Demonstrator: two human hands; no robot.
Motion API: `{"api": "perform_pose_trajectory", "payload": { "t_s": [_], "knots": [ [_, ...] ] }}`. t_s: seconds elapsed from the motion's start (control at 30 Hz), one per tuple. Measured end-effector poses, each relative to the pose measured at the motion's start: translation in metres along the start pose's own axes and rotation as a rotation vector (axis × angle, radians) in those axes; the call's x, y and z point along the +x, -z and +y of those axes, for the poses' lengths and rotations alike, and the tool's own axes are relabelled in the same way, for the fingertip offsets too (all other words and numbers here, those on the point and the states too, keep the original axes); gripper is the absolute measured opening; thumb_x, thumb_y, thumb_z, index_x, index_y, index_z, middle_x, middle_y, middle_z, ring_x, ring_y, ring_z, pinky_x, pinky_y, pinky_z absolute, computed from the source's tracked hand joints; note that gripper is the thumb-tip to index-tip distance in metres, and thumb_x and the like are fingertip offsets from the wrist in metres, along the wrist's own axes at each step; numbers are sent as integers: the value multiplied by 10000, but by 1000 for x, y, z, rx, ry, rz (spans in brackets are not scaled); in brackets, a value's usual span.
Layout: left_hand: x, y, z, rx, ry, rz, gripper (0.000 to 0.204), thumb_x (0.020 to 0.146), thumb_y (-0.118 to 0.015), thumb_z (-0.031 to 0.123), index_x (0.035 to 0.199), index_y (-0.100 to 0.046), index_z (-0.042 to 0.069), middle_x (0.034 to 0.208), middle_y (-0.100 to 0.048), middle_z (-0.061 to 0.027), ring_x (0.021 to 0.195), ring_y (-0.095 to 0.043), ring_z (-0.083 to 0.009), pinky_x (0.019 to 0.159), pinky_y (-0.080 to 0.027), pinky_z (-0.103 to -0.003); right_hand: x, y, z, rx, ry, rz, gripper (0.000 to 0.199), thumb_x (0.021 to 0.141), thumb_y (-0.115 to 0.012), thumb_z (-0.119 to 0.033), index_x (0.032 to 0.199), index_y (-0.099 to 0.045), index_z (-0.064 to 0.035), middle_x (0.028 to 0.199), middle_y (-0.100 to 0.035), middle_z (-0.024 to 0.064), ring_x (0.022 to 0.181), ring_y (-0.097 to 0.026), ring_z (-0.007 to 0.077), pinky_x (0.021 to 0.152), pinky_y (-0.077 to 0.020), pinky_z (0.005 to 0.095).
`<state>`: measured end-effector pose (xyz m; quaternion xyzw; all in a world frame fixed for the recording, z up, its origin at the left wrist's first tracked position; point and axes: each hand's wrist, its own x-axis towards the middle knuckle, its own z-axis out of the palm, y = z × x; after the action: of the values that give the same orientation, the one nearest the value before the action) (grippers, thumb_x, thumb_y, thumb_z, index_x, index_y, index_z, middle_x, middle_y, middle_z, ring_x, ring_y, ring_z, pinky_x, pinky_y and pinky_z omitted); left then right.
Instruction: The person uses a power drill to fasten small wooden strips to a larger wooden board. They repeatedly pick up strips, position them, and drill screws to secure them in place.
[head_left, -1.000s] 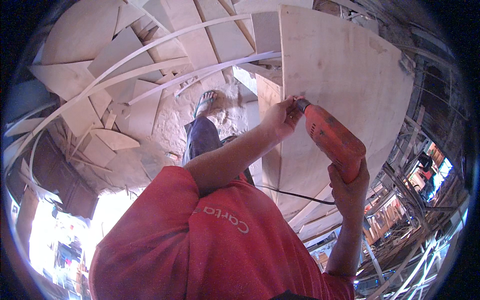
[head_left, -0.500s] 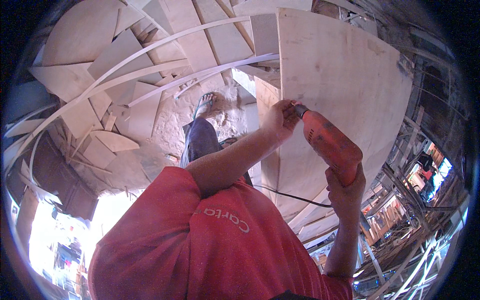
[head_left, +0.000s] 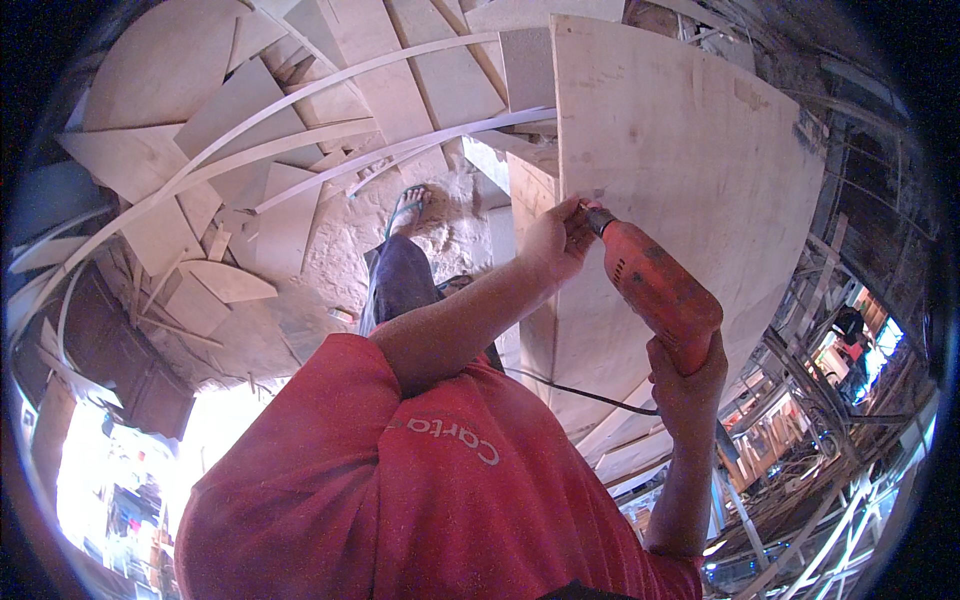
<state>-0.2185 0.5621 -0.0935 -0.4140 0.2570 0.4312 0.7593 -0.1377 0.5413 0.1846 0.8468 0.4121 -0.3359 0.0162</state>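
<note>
A worn orange power drill (head_left: 660,292) points up and to the left over a large pale plywood sheet (head_left: 690,130). My right hand (head_left: 690,385) is wrapped round its handle. At the dark chuck (head_left: 601,220), my left hand (head_left: 558,240) has its fingers closed together close by the drill's tip. What those fingers pinch is too small and covered to make out. A black power cord (head_left: 585,394) runs below the drill toward my right wrist.
Plywood offcuts (head_left: 150,65) and long curved strips (head_left: 330,82) litter the floor at the left and far side. My sandalled foot (head_left: 409,210) stands on sandy ground. Timber racks and stacked scraps (head_left: 775,440) line the right side.
Both hands and the drill have shifted very slightly left in the picture. The hold on the drill looks the same.
</note>
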Motion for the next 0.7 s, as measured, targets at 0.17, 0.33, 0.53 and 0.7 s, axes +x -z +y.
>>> {"api": "perform_pose_trajectory", "payload": {
  "t_s": [0.17,0.33,0.53,0.7],
  "knots": [
    [4,5,0,9,-12,-42,151,1068,-542,174,1034,-632,58,958,-723,-86,878,-723,-224,803,-623,-333,1,1,-2,-10,14,-15,525,821,-771,-75,1311,-590,-21,1143,-732,198,1059,-715,292,907,-544,404],
    [6,5,-3,-21,-16,-36,154,1072,-540,179,1033,-631,61,957,-723,-83,876,-726,-220,792,-629,-317,10,1,21,-124,284,10,434,867,-748,-70,1248,-542,-30,732,-631,46,526,-598,103,428,-463,251],
    [11,9,-5,-36,-27,-60,162,1076,-541,192,1046,-623,56,954,-721,-91,879,-726,-219,780,-630,-316,9,2,18,-109,218,-2,421,865,-754,-78,1228,-545,-31,717,-620,41,513,-584,100,425,-452,252],
    [11,11,-5,-22,-17,-77,164,1074,-544,202,1044,-626,63,961,-726,-93,872,-722,-225,786,-623,-327,7,1,17,-54,153,-6,448,856,-765,-82,1244,-549,-30,769,-627,59,580,-587,117,487,-454,267]
  ]
}}
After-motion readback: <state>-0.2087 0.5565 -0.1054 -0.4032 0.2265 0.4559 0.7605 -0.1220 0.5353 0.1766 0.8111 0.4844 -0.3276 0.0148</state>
